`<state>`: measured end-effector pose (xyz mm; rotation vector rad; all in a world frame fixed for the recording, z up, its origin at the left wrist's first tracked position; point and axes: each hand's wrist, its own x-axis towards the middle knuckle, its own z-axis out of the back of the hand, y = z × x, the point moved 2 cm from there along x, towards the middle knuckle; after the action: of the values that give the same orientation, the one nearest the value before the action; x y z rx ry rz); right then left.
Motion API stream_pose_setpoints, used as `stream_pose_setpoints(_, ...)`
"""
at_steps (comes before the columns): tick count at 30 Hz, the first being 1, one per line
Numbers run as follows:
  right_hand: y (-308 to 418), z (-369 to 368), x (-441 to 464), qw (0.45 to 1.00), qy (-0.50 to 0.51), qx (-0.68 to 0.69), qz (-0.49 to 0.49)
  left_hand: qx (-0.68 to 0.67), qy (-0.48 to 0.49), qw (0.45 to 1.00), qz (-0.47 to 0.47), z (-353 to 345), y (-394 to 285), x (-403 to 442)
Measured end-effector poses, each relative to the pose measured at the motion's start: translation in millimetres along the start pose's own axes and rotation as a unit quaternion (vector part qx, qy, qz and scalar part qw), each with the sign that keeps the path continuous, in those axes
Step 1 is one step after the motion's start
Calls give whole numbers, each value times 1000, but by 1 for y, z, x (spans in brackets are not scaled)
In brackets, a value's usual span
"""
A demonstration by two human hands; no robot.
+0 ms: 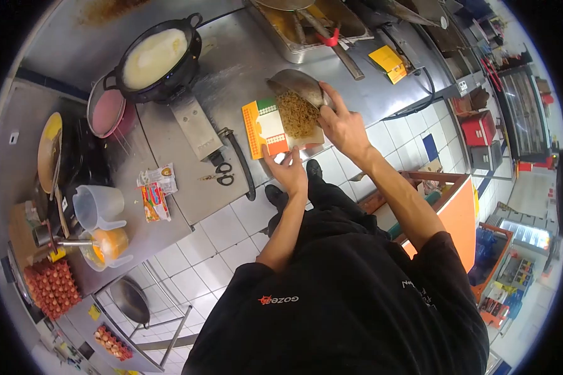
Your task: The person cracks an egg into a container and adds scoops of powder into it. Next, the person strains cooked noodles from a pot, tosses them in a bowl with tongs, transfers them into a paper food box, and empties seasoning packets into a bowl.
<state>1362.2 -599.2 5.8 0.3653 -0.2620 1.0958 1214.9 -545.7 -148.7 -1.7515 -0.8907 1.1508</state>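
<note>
At the edge of the counter (pixel 226 78), the right hand (pixel 346 130) is clamped on a pan (pixel 299 82) tipped over the noodles (pixel 299 117), which lie just left of that grip in the open box (pixel 271 124), whose near edge the left hand (pixel 290 174) touches, its hold unclear to me.

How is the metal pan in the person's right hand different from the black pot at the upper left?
The metal pan is tipped, with noodles at its lip; the black pot stands roughly upright, holding something pale.
The right hand grips the metal pan, while no hand touches the black pot.
The black pot shows two loop handles; the metal pan's handle, if any, is hidden.
Both are rounded vessels.
</note>
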Motion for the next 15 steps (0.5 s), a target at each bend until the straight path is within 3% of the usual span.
stream_pose_setpoints(7, 9, 24, -4, 999, -38, 17, -1, -17, -18, 1000, 6, 2, -2, 2)
stream_pose_setpoints(15, 15, 37, -8, 998, -51, 41, 13, 68, -19, 996, -46, 6, -9, 10)
